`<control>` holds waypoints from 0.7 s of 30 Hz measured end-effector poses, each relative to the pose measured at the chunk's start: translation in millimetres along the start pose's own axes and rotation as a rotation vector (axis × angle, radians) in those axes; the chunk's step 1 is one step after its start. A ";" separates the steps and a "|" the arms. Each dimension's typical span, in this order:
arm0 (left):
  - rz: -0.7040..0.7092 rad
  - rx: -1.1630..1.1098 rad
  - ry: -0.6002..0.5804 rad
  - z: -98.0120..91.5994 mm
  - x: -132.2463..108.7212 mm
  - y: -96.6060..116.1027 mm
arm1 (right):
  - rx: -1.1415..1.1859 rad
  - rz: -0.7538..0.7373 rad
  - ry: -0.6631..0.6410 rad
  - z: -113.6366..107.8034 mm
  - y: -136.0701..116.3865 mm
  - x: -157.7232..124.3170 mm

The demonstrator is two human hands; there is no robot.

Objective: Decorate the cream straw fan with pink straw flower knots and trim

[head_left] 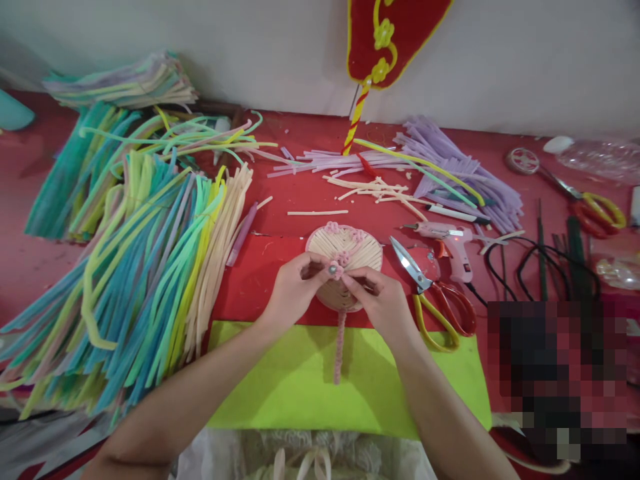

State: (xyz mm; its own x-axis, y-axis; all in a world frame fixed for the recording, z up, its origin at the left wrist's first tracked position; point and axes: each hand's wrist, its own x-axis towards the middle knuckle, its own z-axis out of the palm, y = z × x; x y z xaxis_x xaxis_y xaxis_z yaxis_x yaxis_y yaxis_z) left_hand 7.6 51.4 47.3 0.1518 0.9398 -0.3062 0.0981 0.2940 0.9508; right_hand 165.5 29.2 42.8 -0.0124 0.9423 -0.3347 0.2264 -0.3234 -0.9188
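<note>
A small round fan (350,248) woven from cream pipe cleaners lies on the red table, trimmed with pink curls and a pink twisted handle (339,347) that reaches down over a lime-green sheet (280,387). My left hand (290,290) pinches the fan's lower left part, fingers closed near a small pearl bead (332,269). My right hand (383,303) is closed on the fan's lower right edge, fingertips pressed at the pink flower by the bead.
Piles of coloured pipe cleaners (135,267) fill the left. Lilac and cream pieces (450,167) lie at the back. Red-and-yellow scissors (435,300), a pink glue gun (450,243), more scissors (590,203), black wires and a red fan (385,33) on the wall lie right.
</note>
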 end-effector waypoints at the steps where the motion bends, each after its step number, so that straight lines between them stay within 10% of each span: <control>1: 0.011 0.022 -0.001 -0.5 -0.3 1.4 | -0.005 -0.003 -0.002 -0.5 -0.1 0.5; 21: 0.039 0.105 -0.070 -5.3 4.2 -0.4 | 0.083 0.051 0.011 0.2 0.4 2.9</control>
State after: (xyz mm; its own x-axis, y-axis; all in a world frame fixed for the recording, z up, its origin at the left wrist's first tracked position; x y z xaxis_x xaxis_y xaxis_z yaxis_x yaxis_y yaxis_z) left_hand 3.1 56.1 45.9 0.2258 0.9344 -0.2754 0.1927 0.2343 0.9529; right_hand 165.3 31.8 41.4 0.0084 0.9253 -0.3792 0.1453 -0.3764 -0.9150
